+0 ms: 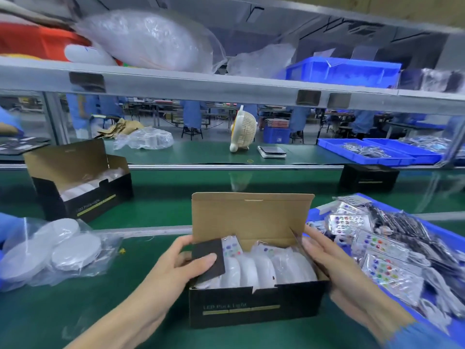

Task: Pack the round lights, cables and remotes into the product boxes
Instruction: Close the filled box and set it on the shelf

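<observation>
1. Black cardboard product box w/ brown inner lid (256,306) sits at 6 o'clock on the green mat surface (75,311), lid up.
2. Inside: row of white round lights in plastic bags (264,270) standing on edge, plus a remote w/ coloured buttons (230,248) tucked in at the box's 10 o'clock corner.
3. Left hand (171,268): grip clamped on the box's black side flap (208,258), thumb on top, fingers round the end.
4. Right hand (334,268): fingers straight, flat against the right end wall, not pinching anything.
5. Blue plastic bin (450,238) at 3 o'clock, heaped w/ bagged remotes (392,270).
6. Clear bag of loose white round lights (57,250) at 9 o'clock.
7. Second open black box (83,187) at 10 o'clock, also w/ lights in it.
</observation>
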Available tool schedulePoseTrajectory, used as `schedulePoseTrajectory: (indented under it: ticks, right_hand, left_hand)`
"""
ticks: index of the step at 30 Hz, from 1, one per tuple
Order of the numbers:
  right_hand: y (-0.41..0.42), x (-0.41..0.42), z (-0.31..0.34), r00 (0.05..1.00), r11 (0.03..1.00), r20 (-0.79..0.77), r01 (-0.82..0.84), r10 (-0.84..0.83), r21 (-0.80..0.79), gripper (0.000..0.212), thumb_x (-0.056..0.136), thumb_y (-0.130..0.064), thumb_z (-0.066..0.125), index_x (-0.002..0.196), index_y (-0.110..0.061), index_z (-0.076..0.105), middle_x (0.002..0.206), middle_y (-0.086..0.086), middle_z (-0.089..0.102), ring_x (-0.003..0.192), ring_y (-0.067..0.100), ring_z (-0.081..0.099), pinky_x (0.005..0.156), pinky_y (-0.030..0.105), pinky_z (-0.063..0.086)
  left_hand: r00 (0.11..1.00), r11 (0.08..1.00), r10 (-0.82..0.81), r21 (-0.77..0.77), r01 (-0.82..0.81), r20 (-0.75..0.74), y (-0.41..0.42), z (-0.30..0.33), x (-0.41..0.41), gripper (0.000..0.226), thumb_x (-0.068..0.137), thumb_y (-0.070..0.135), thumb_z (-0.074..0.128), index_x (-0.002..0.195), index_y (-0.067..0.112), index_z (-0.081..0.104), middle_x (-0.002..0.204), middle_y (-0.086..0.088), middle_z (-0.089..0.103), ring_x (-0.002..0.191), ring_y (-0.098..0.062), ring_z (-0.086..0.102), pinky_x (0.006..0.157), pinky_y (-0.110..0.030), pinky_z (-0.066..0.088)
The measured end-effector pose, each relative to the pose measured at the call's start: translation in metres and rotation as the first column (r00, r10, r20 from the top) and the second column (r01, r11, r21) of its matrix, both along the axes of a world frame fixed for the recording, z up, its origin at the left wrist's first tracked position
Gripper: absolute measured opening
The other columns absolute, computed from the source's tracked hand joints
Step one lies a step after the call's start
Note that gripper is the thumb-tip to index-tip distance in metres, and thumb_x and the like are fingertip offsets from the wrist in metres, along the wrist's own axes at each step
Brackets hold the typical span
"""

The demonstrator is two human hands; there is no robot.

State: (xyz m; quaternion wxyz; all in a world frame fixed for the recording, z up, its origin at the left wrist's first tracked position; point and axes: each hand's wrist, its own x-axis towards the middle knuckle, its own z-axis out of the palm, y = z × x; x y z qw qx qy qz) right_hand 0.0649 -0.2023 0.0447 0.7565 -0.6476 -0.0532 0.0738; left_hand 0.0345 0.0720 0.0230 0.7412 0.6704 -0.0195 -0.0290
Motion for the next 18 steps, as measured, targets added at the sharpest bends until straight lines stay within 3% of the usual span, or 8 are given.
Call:
schedulePoseTrajectory:
  ticks: [3,7,9,11,13,14,16,18]
  right_hand:
    - [-0.007,0.002,-0.011,0.992,0.993,0.127,0.009,0.006,-0.115,0.058,0.063,-0.003,0.081,0.110,-0.034,0.064,0.102,-0.022,0.071,0.103,-0.007,0.062,0.091,0.019,0.044]
    - [-0.006,0.002,-0.016,0.964,0.995,0.260,0.070,-0.049,-0.071,0.040,0.073,0.012,0.071,0.105,-0.012,0.066,0.114,0.003,0.071,0.114,0.022,0.063,0.098,0.039,0.047]
    - [-0.006,0.000,-0.015,0.966,0.995,0.252,0.080,-0.062,-0.060,0.036,0.073,0.011,0.070,0.100,-0.011,0.066,0.110,0.003,0.072,0.112,0.025,0.064,0.095,0.036,0.051]
    - [-0.008,0.000,-0.015,0.959,0.988,0.277,0.096,-0.060,-0.117,0.035,0.076,0.008,0.073,0.100,-0.015,0.066,0.111,-0.001,0.072,0.115,0.020,0.062,0.097,0.028,0.050]
    - [-0.010,-0.003,-0.012,0.951,0.980,0.309,0.071,-0.010,-0.188,0.032,0.076,-0.021,0.080,0.104,-0.024,0.064,0.118,-0.010,0.068,0.118,0.009,0.058,0.096,0.018,0.045]
    - [-0.009,-0.005,-0.012,0.954,0.983,0.300,0.064,-0.008,-0.174,0.045,0.069,-0.044,0.081,0.104,-0.024,0.062,0.121,-0.012,0.065,0.116,0.007,0.058,0.093,0.018,0.046]
    - [-0.003,-0.006,-0.013,0.974,0.996,0.214,0.084,-0.075,-0.034,0.085,0.053,-0.075,0.075,0.114,-0.018,0.061,0.127,-0.007,0.062,0.116,0.009,0.057,0.097,0.028,0.048]
    - [-0.001,-0.006,-0.014,0.961,0.989,0.232,0.151,-0.149,0.013,0.095,0.049,-0.083,0.071,0.115,-0.015,0.064,0.124,-0.006,0.063,0.117,0.011,0.057,0.108,0.041,0.039]
  left_hand:
    - [0.999,0.999,-0.010,0.039,0.008,0.052,0.002,-0.001,0.003,0.055,0.061,0.027,0.087,0.109,0.041,0.064,0.112,-0.003,0.073,0.102,-0.022,0.071,0.083,-0.031,0.053]
    - [0.974,0.995,0.019,0.089,-0.040,0.227,-0.004,0.002,0.001,0.076,0.075,-0.004,0.077,0.084,0.069,0.063,0.088,0.037,0.068,0.087,0.021,0.061,0.068,0.001,0.045]
    - [0.978,0.996,0.030,0.073,-0.046,0.205,-0.009,0.003,0.001,0.081,0.079,-0.012,0.068,0.079,0.068,0.065,0.082,0.040,0.066,0.081,0.024,0.059,0.064,0.001,0.044]
    - [0.989,0.998,0.052,0.017,-0.055,0.140,-0.010,0.004,0.002,0.070,0.079,-0.015,0.065,0.087,0.055,0.072,0.092,0.026,0.073,0.087,0.012,0.066,0.071,-0.011,0.052]
    - [0.996,0.998,0.055,-0.018,-0.054,0.076,-0.010,0.006,0.003,0.062,0.078,-0.016,0.064,0.098,0.042,0.073,0.107,0.010,0.074,0.099,-0.010,0.070,0.082,-0.029,0.053]
    - [0.996,0.998,0.056,-0.030,-0.054,0.063,-0.011,0.008,0.003,0.060,0.077,-0.015,0.064,0.101,0.039,0.072,0.109,0.007,0.074,0.100,-0.015,0.070,0.082,-0.033,0.052]
    - [0.994,0.998,0.056,-0.036,-0.053,0.090,-0.011,0.003,0.002,0.056,0.075,-0.012,0.068,0.103,0.036,0.072,0.110,0.007,0.074,0.103,-0.011,0.069,0.084,-0.032,0.049]
    - [0.983,0.996,0.086,-0.036,-0.081,0.160,-0.011,-0.003,0.000,0.049,0.072,-0.009,0.073,0.099,0.031,0.073,0.111,0.007,0.073,0.109,-0.006,0.064,0.089,-0.029,0.048]
